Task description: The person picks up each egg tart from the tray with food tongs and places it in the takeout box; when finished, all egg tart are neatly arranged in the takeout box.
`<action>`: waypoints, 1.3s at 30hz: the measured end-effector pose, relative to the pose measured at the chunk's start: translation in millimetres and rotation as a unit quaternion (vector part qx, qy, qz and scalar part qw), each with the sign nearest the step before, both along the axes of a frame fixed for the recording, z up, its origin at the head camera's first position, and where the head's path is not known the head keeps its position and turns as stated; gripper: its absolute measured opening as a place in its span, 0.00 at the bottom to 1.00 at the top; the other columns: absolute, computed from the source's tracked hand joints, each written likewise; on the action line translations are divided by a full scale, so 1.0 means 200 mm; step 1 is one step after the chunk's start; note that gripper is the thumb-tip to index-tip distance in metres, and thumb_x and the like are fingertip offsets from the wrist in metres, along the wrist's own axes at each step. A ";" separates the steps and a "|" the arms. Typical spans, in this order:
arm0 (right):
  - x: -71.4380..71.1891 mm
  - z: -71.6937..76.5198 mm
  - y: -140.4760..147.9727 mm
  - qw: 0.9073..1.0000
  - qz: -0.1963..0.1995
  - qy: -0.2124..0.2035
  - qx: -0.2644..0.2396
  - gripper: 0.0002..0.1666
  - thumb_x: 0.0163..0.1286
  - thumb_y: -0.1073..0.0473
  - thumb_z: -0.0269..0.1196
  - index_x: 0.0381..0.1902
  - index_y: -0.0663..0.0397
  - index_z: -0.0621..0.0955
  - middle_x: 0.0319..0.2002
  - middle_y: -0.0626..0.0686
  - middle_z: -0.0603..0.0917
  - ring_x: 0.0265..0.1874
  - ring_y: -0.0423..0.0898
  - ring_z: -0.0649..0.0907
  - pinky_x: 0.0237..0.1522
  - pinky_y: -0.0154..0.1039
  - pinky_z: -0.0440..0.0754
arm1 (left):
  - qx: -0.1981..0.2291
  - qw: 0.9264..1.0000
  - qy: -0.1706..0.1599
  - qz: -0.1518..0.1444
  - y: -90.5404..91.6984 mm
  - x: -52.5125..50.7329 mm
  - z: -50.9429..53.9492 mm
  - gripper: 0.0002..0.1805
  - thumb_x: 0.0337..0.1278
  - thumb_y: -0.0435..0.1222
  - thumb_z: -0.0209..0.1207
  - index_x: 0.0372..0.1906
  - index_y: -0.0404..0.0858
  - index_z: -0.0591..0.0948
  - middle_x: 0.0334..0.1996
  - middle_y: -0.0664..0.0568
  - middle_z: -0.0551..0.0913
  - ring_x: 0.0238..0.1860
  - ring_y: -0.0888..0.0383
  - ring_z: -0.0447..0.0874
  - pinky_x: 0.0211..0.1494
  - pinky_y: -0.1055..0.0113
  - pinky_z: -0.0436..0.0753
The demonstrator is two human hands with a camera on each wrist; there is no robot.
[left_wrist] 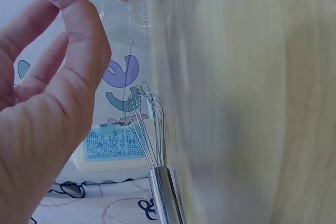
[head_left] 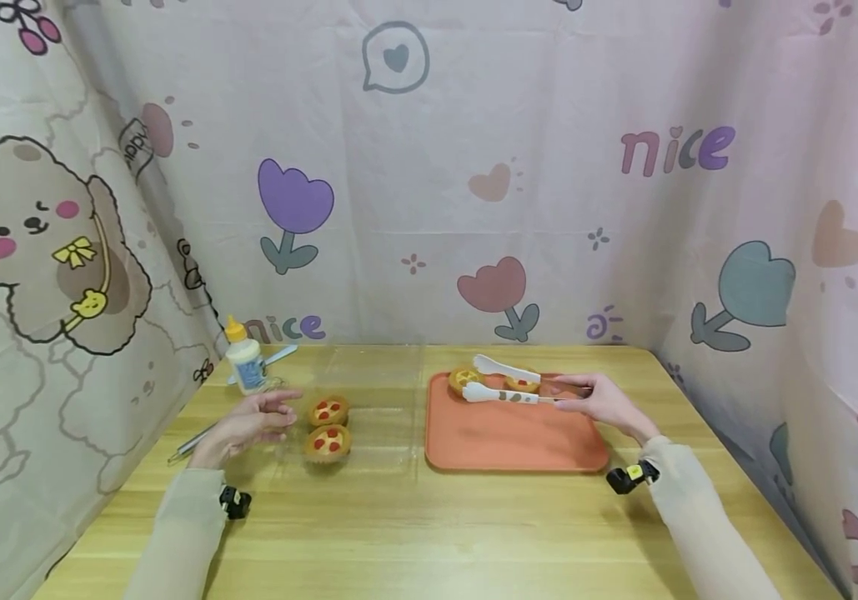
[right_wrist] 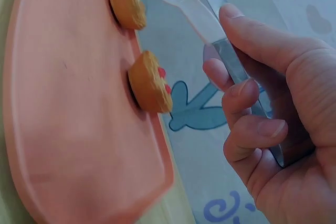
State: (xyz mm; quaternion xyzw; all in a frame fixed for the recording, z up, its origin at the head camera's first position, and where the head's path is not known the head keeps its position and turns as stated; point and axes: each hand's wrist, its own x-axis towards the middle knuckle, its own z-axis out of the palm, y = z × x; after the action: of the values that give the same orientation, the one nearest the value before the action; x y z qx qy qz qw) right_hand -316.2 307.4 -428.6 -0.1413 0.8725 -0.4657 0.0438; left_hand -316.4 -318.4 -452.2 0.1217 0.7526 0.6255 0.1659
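White-tipped metal tongs (head_left: 507, 395) are gripped in my right hand (head_left: 609, 406), held above the orange tray (head_left: 519, 442). Their two arms stand apart with nothing between the tips. Two tarts sit at the tray's back edge: a yellow-topped tart (head_left: 464, 382) and a red-dotted tart (right_wrist: 149, 82). On the left, my left hand (head_left: 252, 423) hovers beside a clear plastic box (head_left: 387, 433), its fingers loosely bent and holding nothing. Two more tarts with red pieces, a rear tart (head_left: 328, 411) and a front tart (head_left: 327, 443), are at the box's left side.
A white bottle with a yellow cap (head_left: 247, 362) stands at the back left. Behind it lies a light blue utensil (head_left: 282, 354). The whisk (left_wrist: 160, 177) lies under and beside my left hand. Printed curtains (head_left: 413, 167) hang round the wooden table (head_left: 413, 533).
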 end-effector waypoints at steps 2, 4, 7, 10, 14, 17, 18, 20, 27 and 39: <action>0.00 -0.01 0.03 1.000 -0.005 0.000 0.006 0.35 0.61 0.54 0.71 0.65 0.59 0.75 0.53 0.63 0.83 0.15 0.35 0.66 0.18 0.31 0.68 | -0.004 1.000 -0.001 -0.002 0.00 0.00 -0.01 0.35 0.67 0.29 0.56 0.73 0.27 0.55 0.41 0.50 0.78 0.41 0.56 0.82 0.43 0.64 0.86; 0.01 -0.01 0.05 1.000 -0.014 -0.006 0.007 0.35 0.61 0.55 0.71 0.65 0.58 0.76 0.52 0.63 0.83 0.14 0.36 0.66 0.17 0.31 0.68 | -0.008 1.000 -0.006 -0.001 0.01 0.00 -0.01 0.35 0.66 0.29 0.56 0.74 0.28 0.55 0.41 0.49 0.78 0.42 0.55 0.82 0.44 0.63 0.86; 0.00 -0.02 0.09 1.000 -0.023 -0.010 0.006 0.35 0.61 0.53 0.71 0.65 0.56 0.76 0.53 0.63 0.83 0.13 0.35 0.64 0.15 0.31 0.67 | -0.006 1.000 -0.012 0.008 0.01 0.00 -0.01 0.36 0.65 0.29 0.57 0.74 0.28 0.56 0.42 0.49 0.77 0.42 0.55 0.82 0.44 0.63 0.86; 0.00 -0.02 0.12 1.000 -0.027 -0.007 -0.003 0.35 0.62 0.53 0.70 0.66 0.54 0.75 0.58 0.63 0.81 0.13 0.35 0.62 0.15 0.30 0.65 | 0.000 1.000 -0.014 0.017 0.01 0.00 0.00 0.37 0.64 0.30 0.58 0.74 0.29 0.56 0.42 0.50 0.77 0.41 0.56 0.81 0.43 0.64 0.85; 0.00 -0.04 0.17 0.999 -0.035 -0.010 -0.012 0.34 0.62 0.54 0.71 0.66 0.52 0.76 0.59 0.64 0.80 0.12 0.36 0.61 0.14 0.30 0.64 | 0.002 1.000 -0.018 0.018 0.01 0.00 0.01 0.37 0.65 0.29 0.58 0.74 0.28 0.56 0.41 0.51 0.77 0.40 0.57 0.81 0.43 0.65 0.85; 0.00 -0.04 0.19 0.999 -0.044 -0.006 -0.008 0.35 0.61 0.52 0.71 0.65 0.51 0.77 0.59 0.64 0.80 0.14 0.37 0.65 0.15 0.30 0.65 | -0.001 1.000 -0.017 0.016 0.01 0.00 0.02 0.36 0.66 0.29 0.57 0.74 0.28 0.55 0.42 0.49 0.77 0.41 0.56 0.82 0.43 0.64 0.86; 0.00 -0.05 0.20 0.999 -0.044 -0.002 -0.004 0.35 0.61 0.52 0.71 0.65 0.53 0.76 0.59 0.65 0.79 0.15 0.38 0.67 0.15 0.31 0.66 | -0.002 1.000 -0.015 0.014 0.00 0.01 0.02 0.36 0.66 0.29 0.57 0.74 0.28 0.55 0.43 0.48 0.78 0.41 0.56 0.82 0.43 0.64 0.86; 0.00 -0.05 0.22 0.999 -0.049 0.000 -0.001 0.36 0.61 0.51 0.71 0.66 0.54 0.76 0.60 0.66 0.79 0.18 0.40 0.71 0.16 0.31 0.66 | -0.003 1.000 -0.012 0.014 0.00 0.01 0.02 0.36 0.66 0.29 0.57 0.74 0.27 0.55 0.43 0.46 0.78 0.42 0.56 0.83 0.44 0.64 0.86; 0.01 -0.07 0.25 0.998 -0.067 -0.002 0.009 0.37 0.63 0.52 0.70 0.67 0.59 0.73 0.61 0.68 0.76 0.19 0.41 0.71 0.16 0.31 0.65 | -0.013 1.000 -0.007 0.010 0.01 0.00 0.01 0.36 0.67 0.30 0.57 0.74 0.28 0.55 0.47 0.41 0.76 0.44 0.53 0.82 0.44 0.63 0.86; 0.02 -0.05 0.26 0.996 -0.088 -0.007 0.026 0.37 0.64 0.52 0.69 0.67 0.61 0.72 0.62 0.69 0.75 0.31 0.42 0.80 0.22 0.32 0.70 | -0.009 1.000 -0.004 0.006 0.00 -0.01 0.00 0.36 0.67 0.31 0.57 0.74 0.27 0.55 0.47 0.41 0.77 0.44 0.53 0.82 0.45 0.61 0.86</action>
State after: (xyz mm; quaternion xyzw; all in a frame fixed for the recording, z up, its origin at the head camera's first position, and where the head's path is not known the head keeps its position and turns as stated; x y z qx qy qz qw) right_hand -312.1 360.3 -439.5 -0.0599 0.8931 -0.4457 0.0127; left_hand -318.5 -317.6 -453.0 0.1133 0.7581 0.6205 0.1656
